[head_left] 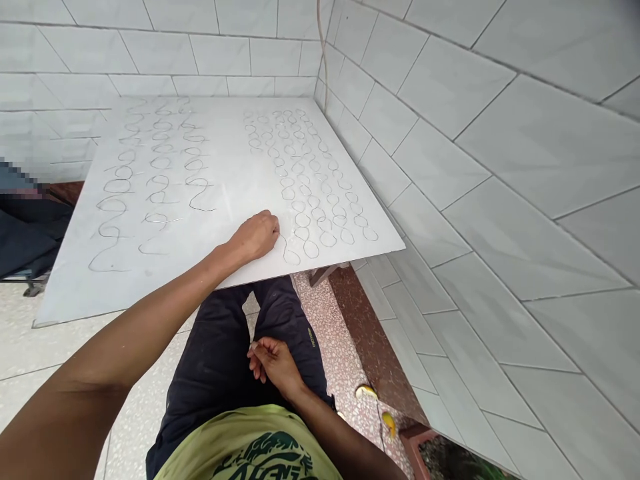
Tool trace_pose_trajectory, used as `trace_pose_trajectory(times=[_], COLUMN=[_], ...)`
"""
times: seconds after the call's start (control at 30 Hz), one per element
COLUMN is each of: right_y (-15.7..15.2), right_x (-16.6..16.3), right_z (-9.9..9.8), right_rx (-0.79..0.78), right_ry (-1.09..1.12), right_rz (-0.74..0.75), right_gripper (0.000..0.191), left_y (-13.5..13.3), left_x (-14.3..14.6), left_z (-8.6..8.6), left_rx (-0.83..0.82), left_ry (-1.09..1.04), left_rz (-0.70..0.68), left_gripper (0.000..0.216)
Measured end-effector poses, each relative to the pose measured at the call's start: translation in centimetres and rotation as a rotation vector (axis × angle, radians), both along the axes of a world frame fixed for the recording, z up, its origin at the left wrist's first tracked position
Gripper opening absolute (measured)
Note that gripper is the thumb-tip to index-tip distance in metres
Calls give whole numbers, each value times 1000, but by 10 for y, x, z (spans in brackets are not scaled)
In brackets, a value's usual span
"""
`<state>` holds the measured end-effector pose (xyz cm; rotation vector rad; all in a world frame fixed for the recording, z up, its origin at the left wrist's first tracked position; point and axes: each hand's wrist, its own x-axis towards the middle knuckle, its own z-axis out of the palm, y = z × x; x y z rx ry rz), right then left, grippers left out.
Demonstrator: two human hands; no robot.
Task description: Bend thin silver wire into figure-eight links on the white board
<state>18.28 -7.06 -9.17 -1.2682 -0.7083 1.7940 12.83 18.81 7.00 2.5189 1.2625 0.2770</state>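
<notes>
A large white board [230, 167] lies in front of me, covered with rows of thin dark S-shaped strands that look like wire. On the right half, the strands [315, 200] form chains of loops; on the left, larger curls [163, 163] run in columns. My left hand [255, 235] rests on the board near its front edge, fingers pinched at the end of a thin curved wire [291, 257]. Low over my lap, my right hand [273, 363] has its thumb and fingers curled together. Whatever may be in it is too small to make out.
White tiled walls [480, 200] border the board behind and to the right. A wooden support [324, 273] shows under its front edge. Yellow slippers [367, 391] lie on the speckled floor at right, near a planter [420, 443]. Dark cloth [35, 230] is at left.
</notes>
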Motion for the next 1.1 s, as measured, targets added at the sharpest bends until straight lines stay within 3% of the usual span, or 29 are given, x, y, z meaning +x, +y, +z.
trace_pose_trajectory(times=[0.13,0.23,0.33,0.43,0.53,0.63,0.73,0.83,0.93,1.1], right_y=[6,14,23,34,46,53,55,54,54,57], right_x=[9,27,50,67,68,58,50,48,49,45], right_z=[8,27,57,87,103,102,95,89,86,86], right_rx=[24,107,257,488,656,753,788,795,801,837], right_ry=[10,-45,-228,-551,-738,-811,-861,-888,-901,-943], right_rz=[-10,-68,-176,-276,-171,-30,36,38,43,104], right_gripper=[50,47,37,24,22,20,27,32,34,35], left_y=[-14,-31,-50,-68,-80,-88,-97,-114,-139,-170], left_x=[-13,-29,-44,-53,-56,-58,-67,-81,-94,-93], left_z=[1,10,24,37,42,40,35,28,14,-15], left_rx=[16,-14,-45,-73,-95,-124,-149,-221,-413,-831], left_ry=[-24,-51,-48,-14,16,7,-97,-334,-568,-741], left_rz=[-8,-42,-111,-174,-224,-232,-112,186,466,418], left_gripper=[17,18,17,17,18,20,18,24,35,33])
